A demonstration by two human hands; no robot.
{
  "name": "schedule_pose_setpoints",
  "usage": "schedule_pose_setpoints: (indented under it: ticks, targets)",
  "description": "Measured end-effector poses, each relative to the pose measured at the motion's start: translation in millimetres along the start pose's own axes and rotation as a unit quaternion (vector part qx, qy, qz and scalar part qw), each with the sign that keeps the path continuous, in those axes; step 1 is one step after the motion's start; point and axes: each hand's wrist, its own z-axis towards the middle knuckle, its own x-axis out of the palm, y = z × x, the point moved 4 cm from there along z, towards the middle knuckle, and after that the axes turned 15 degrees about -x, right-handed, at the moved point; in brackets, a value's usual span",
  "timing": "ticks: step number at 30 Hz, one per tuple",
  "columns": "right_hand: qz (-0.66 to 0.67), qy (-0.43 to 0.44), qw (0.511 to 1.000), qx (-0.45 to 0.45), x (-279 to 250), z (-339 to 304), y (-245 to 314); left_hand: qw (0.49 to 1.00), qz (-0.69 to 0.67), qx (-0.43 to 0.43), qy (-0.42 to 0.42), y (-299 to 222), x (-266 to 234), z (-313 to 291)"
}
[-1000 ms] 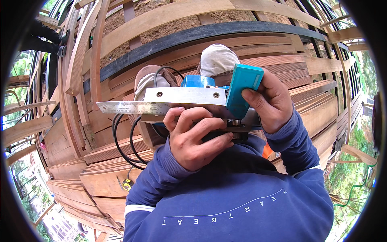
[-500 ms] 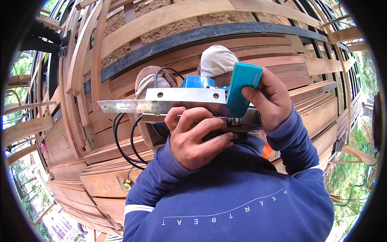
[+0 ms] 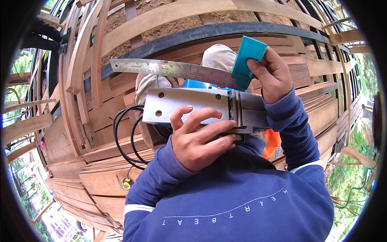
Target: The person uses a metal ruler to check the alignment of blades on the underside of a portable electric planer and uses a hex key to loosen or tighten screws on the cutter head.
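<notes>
An electric hand planer (image 3: 185,105), blue-bodied, lies upturned in my lap with its flat silver sole facing up. My left hand (image 3: 201,139) holds it from the near side, fingers spread across the sole's edge near the blade slot; its thumb is hidden. My right hand (image 3: 272,76) pinches the teal handle (image 3: 248,60) of a try square between thumb and fingers. The square's steel ruler blade (image 3: 169,69) extends left, raised beyond the planer's far edge and apart from the sole. Part of the blue body shows behind the sole.
A black cord (image 3: 131,141) loops left of the planer. A yellow tape measure (image 3: 127,184) lies on stacked boards (image 3: 107,183). Long timber strips (image 3: 80,52) stand at the left, near another person's dark-clothed legs (image 3: 44,38). A dark beam (image 3: 193,30) crosses beyond my knees.
My right hand has lifted the try square up and away from the planer's sole. The planer has tilted so more of its sole shows; my left hand stays on it.
</notes>
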Motion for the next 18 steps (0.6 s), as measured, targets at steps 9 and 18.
schedule_pose_setpoints:
  ticks: [9,18]
  targets:
    - [-0.005,0.032,0.999,0.013,5.0,0.9,-0.4,1.000,-0.001,-0.005,0.013,-1.2,0.5,1.1]
    - [0.005,0.040,0.999,0.031,8.6,2.4,-1.9,1.000,-0.002,-0.009,0.016,-2.3,0.9,1.1]
